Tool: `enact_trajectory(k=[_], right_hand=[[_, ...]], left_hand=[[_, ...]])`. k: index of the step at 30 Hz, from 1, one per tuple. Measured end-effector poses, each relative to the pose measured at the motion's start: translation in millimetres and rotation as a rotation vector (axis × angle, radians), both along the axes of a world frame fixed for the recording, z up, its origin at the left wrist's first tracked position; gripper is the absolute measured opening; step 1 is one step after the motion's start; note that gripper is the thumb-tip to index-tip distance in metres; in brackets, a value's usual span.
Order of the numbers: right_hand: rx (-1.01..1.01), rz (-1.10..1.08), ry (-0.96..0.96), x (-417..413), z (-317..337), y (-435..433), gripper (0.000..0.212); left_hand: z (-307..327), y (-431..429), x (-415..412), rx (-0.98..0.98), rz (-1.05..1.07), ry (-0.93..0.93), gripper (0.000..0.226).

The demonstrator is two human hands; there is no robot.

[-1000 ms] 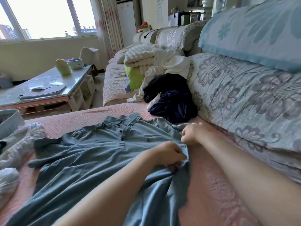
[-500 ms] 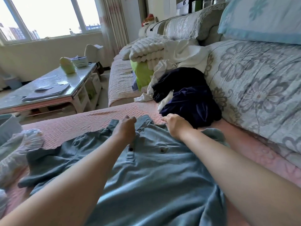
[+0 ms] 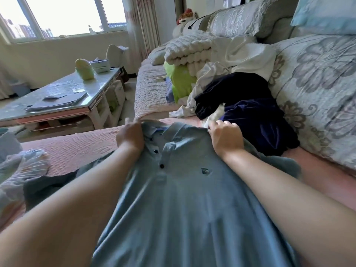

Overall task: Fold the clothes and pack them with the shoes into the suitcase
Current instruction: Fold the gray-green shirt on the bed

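Observation:
A blue-grey polo shirt lies front up on the pink sofa seat, collar away from me. My left hand grips the left side of the collar. My right hand holds the right shoulder by the collar, fingers curled into the cloth. A dark navy garment is heaped just beyond my right hand against the backrest. White clothes and a lime green piece pile up behind it. At the far left edge sits a pale, white plastic-wrapped bundle and a light blue corner, maybe the suitcase.
Floral back cushions run along the right. A glass-topped coffee table with papers, a green object and a small tub stands to the left past the sofa. Windows fill the far wall.
Both hands left the shirt's right sleeve edge and went to the collar, now spread wider apart at the two shoulders. The view has moved closer to the shirt.

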State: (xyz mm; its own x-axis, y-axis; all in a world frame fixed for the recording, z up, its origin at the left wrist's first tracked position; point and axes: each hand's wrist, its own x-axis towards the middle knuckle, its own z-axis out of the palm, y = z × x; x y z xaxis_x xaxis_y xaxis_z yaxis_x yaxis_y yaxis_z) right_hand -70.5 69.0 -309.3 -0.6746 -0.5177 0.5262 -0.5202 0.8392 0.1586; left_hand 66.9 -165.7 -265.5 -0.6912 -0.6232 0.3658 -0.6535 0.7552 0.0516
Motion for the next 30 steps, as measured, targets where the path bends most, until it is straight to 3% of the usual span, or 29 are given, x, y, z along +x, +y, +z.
enact_trajectory(k=[2, 5, 8, 10, 11, 14, 17, 23, 30], right_hand=[[0.046, 0.008, 0.119, 8, 1, -8, 0.020], [0.145, 0.157, 0.128, 23, -2, -12, 0.028], [-0.013, 0.451, -0.033, 38, -2, -14, 0.035], [0.007, 0.502, -0.371, 48, -2, -16, 0.041], [0.083, 0.456, -0.531, 51, -4, -17, 0.050], [0.263, 0.325, -0.726, 52, -9, -16, 0.063], [0.323, 0.262, -0.715, 59, -4, -17, 0.064], [0.382, 0.195, -0.716, 101, 11, 5, 0.068], [0.467, 0.338, -0.666, 193, 46, 61, 0.066]], left_hand=[[1, -4, -1, 0.135, 0.021, 0.104, 0.034], [-18, -1, 5, 0.338, -0.007, 0.180, 0.046], [-38, 7, 20, 0.219, -0.294, 0.274, 0.037], [-49, 5, 30, 0.114, -0.446, 0.183, 0.028], [-53, 4, 35, 0.148, -0.445, 0.065, 0.036], [-59, -1, 48, 0.310, -0.332, -0.304, 0.062], [-51, 7, 62, 0.283, -0.297, -0.382, 0.066], [-28, 56, 119, 0.217, -0.382, -0.354, 0.063], [-15, 139, 187, 0.215, -0.566, -0.249, 0.058]])
